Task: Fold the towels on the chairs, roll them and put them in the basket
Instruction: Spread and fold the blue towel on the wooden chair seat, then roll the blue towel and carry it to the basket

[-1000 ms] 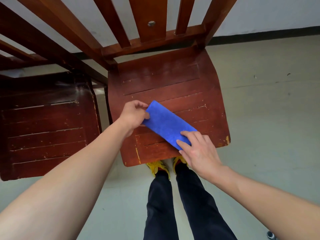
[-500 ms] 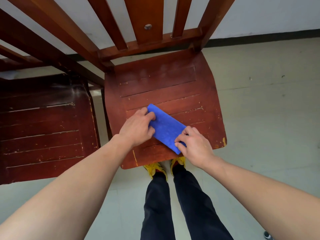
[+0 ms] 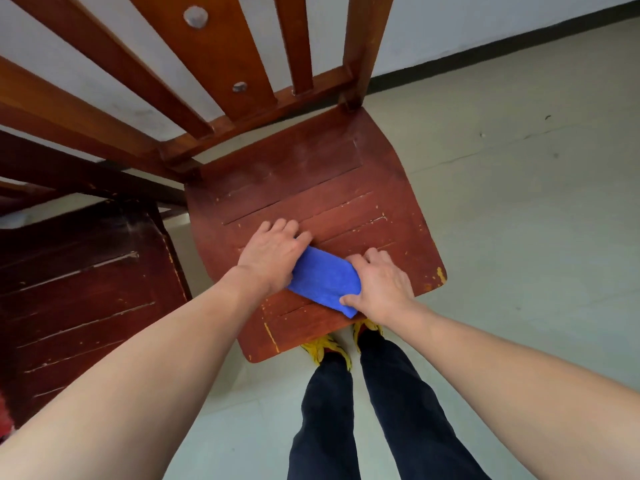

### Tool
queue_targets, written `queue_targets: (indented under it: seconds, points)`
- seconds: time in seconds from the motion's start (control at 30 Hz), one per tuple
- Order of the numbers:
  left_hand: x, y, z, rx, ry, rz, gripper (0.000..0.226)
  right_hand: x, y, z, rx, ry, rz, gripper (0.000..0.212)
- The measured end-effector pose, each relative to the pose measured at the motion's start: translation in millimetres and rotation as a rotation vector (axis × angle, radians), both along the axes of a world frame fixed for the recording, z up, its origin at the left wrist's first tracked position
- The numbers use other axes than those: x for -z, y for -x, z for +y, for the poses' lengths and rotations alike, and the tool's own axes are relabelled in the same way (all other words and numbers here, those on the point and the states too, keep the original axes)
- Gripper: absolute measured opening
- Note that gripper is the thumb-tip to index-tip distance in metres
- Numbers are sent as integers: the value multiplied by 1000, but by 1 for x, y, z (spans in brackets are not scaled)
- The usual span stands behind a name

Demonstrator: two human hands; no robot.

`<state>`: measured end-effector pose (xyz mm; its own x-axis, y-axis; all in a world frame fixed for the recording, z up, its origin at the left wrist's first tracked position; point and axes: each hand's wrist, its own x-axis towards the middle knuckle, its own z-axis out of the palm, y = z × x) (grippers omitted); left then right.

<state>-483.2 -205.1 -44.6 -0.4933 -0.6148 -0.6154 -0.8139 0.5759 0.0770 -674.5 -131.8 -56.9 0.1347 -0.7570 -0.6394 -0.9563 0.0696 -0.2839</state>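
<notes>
Towel [image 3: 323,282] lies diagonally on chair seat [image 3: 311,188], far-left to near-right.

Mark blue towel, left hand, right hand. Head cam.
blue towel [image 3: 323,280]: head view, middle of the cloth showing between the hands.
left hand [image 3: 273,252]: head view, back of the hand.
right hand [image 3: 381,285]: head view, back of the hand.

We see the towel [image 3: 323,278] on the chair seat [image 3: 311,188], between our left fingers [image 3: 287,225] and right fingers [image 3: 372,254]; another chair [image 3: 79,282] stands left of them.
</notes>
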Motion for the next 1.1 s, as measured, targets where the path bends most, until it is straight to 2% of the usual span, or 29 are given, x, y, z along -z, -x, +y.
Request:
queue_targets:
  seconds: [0.1, 0.23, 0.47, 0.77, 0.87, 1.0, 1.1]
  points:
    - [-18, 4, 8, -19, -71, 12, 45, -19, 5, 5, -105, 86, 46, 48]
    - [-59, 14, 27, -24, -49, 113, 42, -64, 19, 15, -98, 163, 58, 44]
    - [-151, 33, 45, 120, 56, 193, 66, -168, 42, 47, -5, 318, 127, 61]
    - [-306, 79, 73, 503, 226, 272, 61, -318, 58, 142, 241, 598, 296, 65]
    - [-355, 113, 95, 700, 332, 349, 67, -359, 74, 187, 327, 639, 382, 66]
    - [-407, 168, 152, 907, 415, 411, 77, -411, 98, 273, 496, 675, 530, 67]
    - [-439, 209, 217, 1051, 497, 499, 73, -440, 110, 355, 628, 676, 649, 68]
